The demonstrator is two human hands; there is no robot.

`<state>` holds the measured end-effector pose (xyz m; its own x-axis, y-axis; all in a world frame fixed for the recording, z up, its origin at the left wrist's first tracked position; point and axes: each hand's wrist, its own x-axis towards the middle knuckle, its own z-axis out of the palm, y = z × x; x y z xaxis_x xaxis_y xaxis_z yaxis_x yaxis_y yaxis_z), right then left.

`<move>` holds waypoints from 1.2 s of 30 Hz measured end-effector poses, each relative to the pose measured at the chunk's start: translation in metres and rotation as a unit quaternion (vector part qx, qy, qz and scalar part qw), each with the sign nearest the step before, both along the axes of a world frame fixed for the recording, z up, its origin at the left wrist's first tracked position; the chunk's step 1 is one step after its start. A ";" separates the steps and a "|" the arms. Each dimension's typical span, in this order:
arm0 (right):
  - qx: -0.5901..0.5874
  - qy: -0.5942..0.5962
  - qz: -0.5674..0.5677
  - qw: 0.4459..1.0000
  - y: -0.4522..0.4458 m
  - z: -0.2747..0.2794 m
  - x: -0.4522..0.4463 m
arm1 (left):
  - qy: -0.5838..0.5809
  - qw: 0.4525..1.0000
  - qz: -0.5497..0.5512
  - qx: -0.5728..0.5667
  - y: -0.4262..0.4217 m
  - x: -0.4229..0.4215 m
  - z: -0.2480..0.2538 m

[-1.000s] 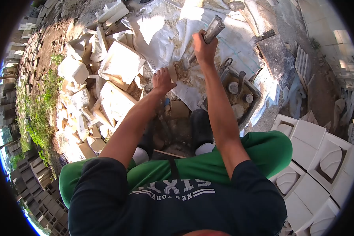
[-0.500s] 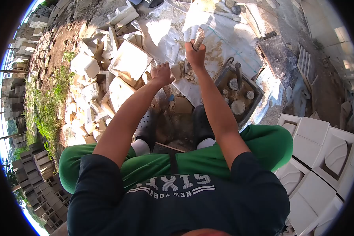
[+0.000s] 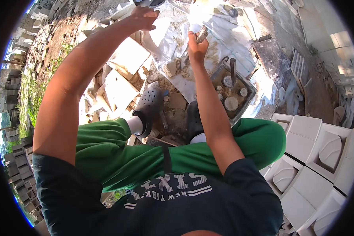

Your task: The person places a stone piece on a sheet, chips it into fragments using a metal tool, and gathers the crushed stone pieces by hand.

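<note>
My right hand [image 3: 198, 48] is wrapped round the handle of a tool [image 3: 202, 34], above a dusty white sheet [image 3: 224, 41]. The tool's lower part is mostly hidden by the hand. My left hand [image 3: 145, 18] reaches far forward at the upper left, fingers extended, near dark objects [image 3: 157, 3] at the top edge. Nothing shows in its grasp. A small pale block [image 3: 170, 68] lies on the sheet's near edge, left of my right hand and below my left hand.
A square tray [image 3: 246, 103] with round pieces and a dark-handled tool stands right of my right forearm. Broken pale slabs [image 3: 120, 88] lie at left. White moulded blocks [image 3: 305, 131] are at lower right. A dark board [image 3: 275, 59] lies beyond the tray.
My left hand has moved away from the small block, forward and to the left. My right hand still grips the tool, now tilted differently. My left foot has shifted.
</note>
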<state>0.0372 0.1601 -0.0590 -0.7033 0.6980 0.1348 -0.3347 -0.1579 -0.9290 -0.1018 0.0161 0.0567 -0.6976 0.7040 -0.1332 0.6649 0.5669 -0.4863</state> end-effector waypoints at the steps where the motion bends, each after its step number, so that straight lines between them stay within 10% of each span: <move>1: 0.008 -0.023 0.041 0.999 0.000 -0.007 0.004 | 0.072 0.995 -0.049 0.044 -0.004 -0.005 0.000; 8: -0.121 -0.018 -0.072 0.990 -0.017 -0.044 -0.007 | -0.217 0.973 0.075 0.014 0.011 0.008 -0.096; 17: -0.102 -0.004 0.099 0.990 0.006 0.065 -0.006 | -0.317 0.925 0.106 0.179 -0.030 0.079 -0.246; 24: 0.004 -0.046 0.061 0.997 -0.029 -0.032 -0.033 | -0.339 0.903 0.150 0.216 -0.029 0.085 -0.250; 36: -0.033 -0.015 0.129 0.991 -0.020 0.027 -0.001 | -0.365 0.897 0.151 0.196 -0.030 0.077 -0.249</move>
<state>0.0363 0.1397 -0.0318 -0.8628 0.5003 0.0719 -0.2483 -0.2956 -0.9225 -0.0251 -0.0140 -0.1923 -0.6925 0.5895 -0.4159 0.5113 0.8077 0.2936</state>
